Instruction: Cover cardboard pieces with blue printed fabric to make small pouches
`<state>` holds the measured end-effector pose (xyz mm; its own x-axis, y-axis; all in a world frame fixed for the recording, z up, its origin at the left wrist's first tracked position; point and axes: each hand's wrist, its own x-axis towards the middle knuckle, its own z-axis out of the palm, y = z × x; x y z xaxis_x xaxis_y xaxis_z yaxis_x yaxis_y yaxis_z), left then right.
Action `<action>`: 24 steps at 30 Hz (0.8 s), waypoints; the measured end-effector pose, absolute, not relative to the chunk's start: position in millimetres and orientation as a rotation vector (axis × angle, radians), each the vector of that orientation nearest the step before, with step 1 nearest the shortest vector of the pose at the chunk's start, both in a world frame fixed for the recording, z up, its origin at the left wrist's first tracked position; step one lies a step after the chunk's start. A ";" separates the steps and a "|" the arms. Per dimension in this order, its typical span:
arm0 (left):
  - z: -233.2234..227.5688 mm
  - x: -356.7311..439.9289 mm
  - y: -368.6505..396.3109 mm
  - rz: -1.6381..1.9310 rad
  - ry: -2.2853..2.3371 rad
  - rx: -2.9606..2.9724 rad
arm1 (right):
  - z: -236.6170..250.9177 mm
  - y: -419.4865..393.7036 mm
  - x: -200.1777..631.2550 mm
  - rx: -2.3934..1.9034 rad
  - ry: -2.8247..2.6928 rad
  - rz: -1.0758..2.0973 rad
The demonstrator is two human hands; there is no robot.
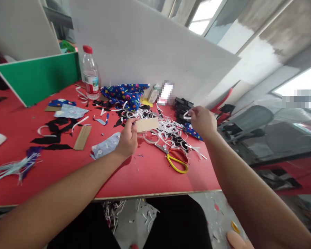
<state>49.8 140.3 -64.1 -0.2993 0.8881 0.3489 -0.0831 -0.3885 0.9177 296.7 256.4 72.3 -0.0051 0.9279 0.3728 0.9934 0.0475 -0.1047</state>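
My left hand (127, 139) is closed on one end of a tan cardboard strip (147, 124), held just above the red table. Off to the right, my right hand (203, 121) pinches a thin white strip (188, 116) that bends out from the fingertips. Below and between the hands lies a pair of scissors (177, 160) with one red and one yellow handle loop, blades pointing up-left. Behind the cardboard spreads a heap of white strips (168, 126) mixed with black scraps. Beside my left hand is a pale blue printed fabric piece (106, 144).
A bottle with a red cap (90, 77) stands by the white partition (145, 45). Dark blue patterned cloth (124, 96) is bunched at the back. Another cardboard piece (82, 137), black scraps (58, 128) and a green board (46, 79) are at left. The red table's (150, 183) front edge runs before my legs.
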 end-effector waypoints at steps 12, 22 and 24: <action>-62.7 49.6 135.6 1.713 1.197 1.649 | 27.8 123.2 289.0 -1.605 -2.375 -0.057; 10.8 50.3 117.4 1.314 1.035 2.047 | 11.9 130.7 259.0 -0.944 -2.429 -0.174; 17.3 51.7 120.1 1.347 1.058 1.960 | 9.3 131.8 254.9 -0.968 -2.384 -0.051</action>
